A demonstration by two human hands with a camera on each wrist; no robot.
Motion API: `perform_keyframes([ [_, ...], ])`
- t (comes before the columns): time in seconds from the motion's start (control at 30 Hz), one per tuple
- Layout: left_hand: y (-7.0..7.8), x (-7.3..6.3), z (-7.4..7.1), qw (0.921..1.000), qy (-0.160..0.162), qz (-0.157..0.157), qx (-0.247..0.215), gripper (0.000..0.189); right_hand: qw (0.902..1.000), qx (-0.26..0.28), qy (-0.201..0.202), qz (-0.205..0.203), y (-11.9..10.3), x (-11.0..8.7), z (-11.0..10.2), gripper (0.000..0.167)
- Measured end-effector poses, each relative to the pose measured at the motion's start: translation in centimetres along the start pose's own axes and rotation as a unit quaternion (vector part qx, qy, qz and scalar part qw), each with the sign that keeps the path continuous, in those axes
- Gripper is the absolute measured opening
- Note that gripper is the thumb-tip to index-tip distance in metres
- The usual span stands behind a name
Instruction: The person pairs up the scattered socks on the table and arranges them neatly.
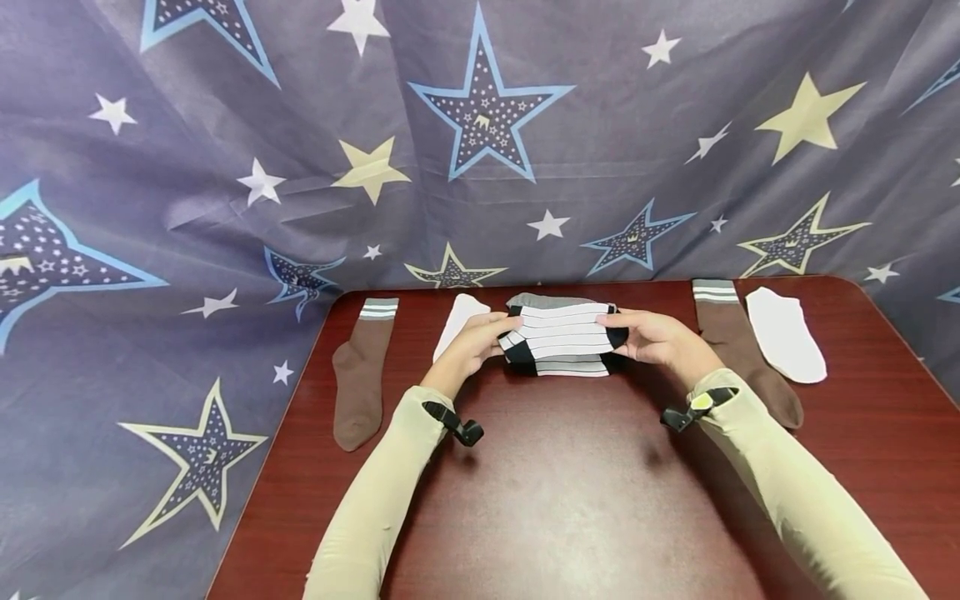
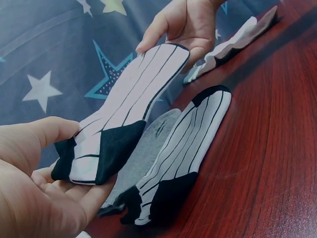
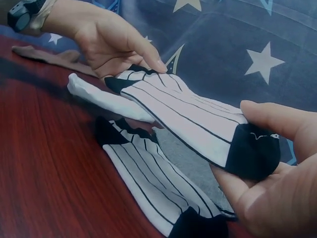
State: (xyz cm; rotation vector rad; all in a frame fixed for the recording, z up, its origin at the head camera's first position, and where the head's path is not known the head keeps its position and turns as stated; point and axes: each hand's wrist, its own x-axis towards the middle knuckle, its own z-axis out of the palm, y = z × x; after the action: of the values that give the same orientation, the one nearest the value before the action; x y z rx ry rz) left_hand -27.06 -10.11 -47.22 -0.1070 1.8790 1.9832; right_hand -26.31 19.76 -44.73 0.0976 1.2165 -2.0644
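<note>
Above the table, both hands hold a white ankle sock (image 1: 562,327) with thin black stripes and black heel and toe. My left hand (image 1: 472,343) pinches its cuff end by the heel, thumb on top and fingers beneath. At the black toe, my right hand (image 1: 658,340) grips it between thumb and fingers, as the right wrist view shows. Under the held sock lies a matching striped sock (image 2: 183,144) on the table. A grey sock (image 2: 143,153) lies alongside that one, partly covered in every view.
A brown sock (image 1: 363,375) with a striped grey cuff and a white sock (image 1: 455,321) lie left on the red-brown table (image 1: 555,483). Another brown sock (image 1: 750,367) and white sock (image 1: 786,335) lie right. A star-patterned cloth (image 1: 480,217) hangs behind.
</note>
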Motion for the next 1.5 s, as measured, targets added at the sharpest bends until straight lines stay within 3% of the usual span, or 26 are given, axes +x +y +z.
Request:
perform_keyframes([
  [0.4,-0.3,0.0,0.0,0.9991,0.019,-0.018,0.034,0.02,0.9994,-0.031,-0.004,0.017,0.6,0.6,-0.4,0.029],
  [0.57,-0.4,0.1,0.1,0.9967,0.038,-0.023,0.068,0.029,0.997,-0.075,0.016,0.012,0.9,0.7,-0.1,0.028],
  [0.87,-0.6,0.2,0.6,0.9899,0.054,-0.023,0.13,0.036,0.9835,-0.154,0.095,0.001,1.4,0.7,0.2,0.015],
  [1.03,-0.8,0.4,1.0,0.9873,0.066,-0.008,0.145,0.037,0.9741,-0.189,0.123,-0.006,1.8,0.9,0.0,0.01],
  [1.17,-1.0,0.5,1.2,0.9801,0.081,0.01,0.18,0.038,0.9654,-0.218,0.142,-0.017,1.9,1.1,0.1,0.002],
  [1.3,-1.2,0.6,1.3,0.9738,0.098,0.024,0.204,0.036,0.9556,-0.243,0.165,-0.026,2.1,1.2,0.1,0.011],
  [1.5,-1.6,0.7,1.6,0.9696,0.113,0.034,0.215,0.033,0.95,-0.252,0.182,-0.028,2.7,1.3,-0.3,0.014],
])
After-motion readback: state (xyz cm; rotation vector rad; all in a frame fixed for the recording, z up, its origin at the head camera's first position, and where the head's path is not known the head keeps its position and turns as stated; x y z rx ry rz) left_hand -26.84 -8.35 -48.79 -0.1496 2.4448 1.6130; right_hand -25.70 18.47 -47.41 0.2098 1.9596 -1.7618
